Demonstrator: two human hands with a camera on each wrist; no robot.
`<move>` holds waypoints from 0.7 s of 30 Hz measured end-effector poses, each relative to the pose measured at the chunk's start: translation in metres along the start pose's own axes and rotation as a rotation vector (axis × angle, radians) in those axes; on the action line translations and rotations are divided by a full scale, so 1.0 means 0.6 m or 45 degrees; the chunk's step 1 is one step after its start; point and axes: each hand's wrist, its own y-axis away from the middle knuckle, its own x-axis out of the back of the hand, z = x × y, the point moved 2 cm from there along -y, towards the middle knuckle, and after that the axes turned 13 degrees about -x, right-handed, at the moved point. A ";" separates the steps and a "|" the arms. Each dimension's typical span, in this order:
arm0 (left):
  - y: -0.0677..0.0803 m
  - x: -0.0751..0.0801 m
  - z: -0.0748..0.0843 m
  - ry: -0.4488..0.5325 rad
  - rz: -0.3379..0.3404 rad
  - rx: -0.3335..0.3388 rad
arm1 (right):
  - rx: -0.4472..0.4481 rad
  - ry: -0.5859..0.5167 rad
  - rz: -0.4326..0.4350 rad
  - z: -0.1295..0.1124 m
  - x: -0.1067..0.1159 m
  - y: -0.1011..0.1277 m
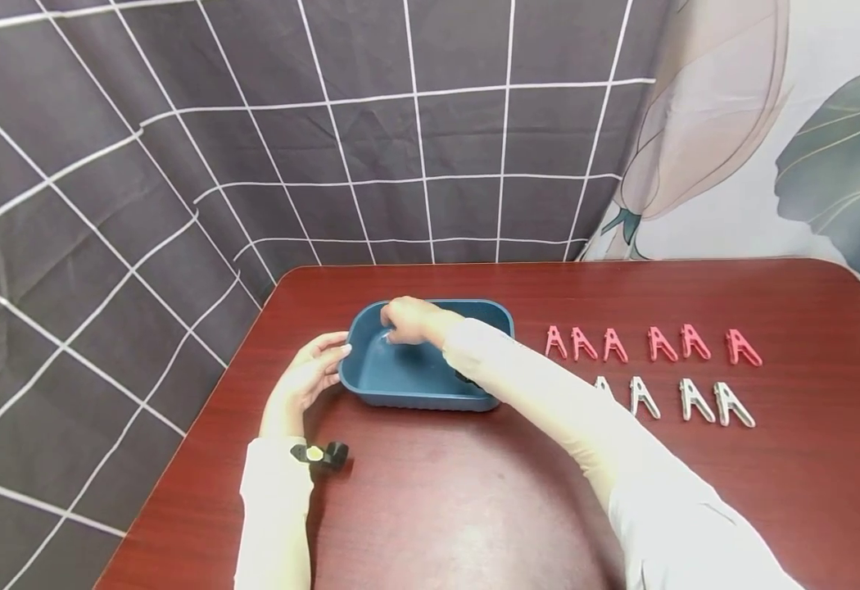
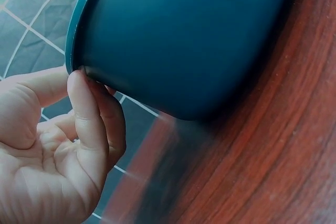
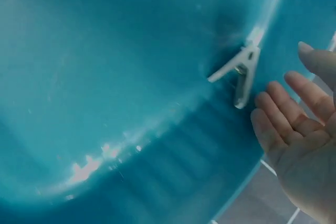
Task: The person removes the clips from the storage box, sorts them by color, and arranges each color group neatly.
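Note:
A blue rectangular plastic basin stands near the left side of the table. My left hand pinches its left rim, thumb and fingers meeting at the edge. Over the basin's far left part reaches my right hand. In the right wrist view that hand has its fingers extended and apart, with nothing held. Just off its fingertips, inside the basin by the ribbed wall, is a white clothespin; whether it rests or is falling I cannot tell.
Several pink clothespins lie in a row on the red-brown table, right of the basin. Nearer, several white clothespins form a second row, partly hidden by the right sleeve. A grey checked cloth hangs behind.

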 end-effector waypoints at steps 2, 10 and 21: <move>0.000 0.000 0.003 0.029 -0.012 0.012 | -0.019 0.022 0.000 0.000 -0.008 -0.002; 0.009 -0.011 0.035 0.061 -0.008 0.044 | -0.029 0.184 0.061 0.002 -0.036 -0.007; -0.005 0.002 -0.005 0.078 -0.008 0.012 | -0.042 0.208 0.070 0.012 -0.046 -0.009</move>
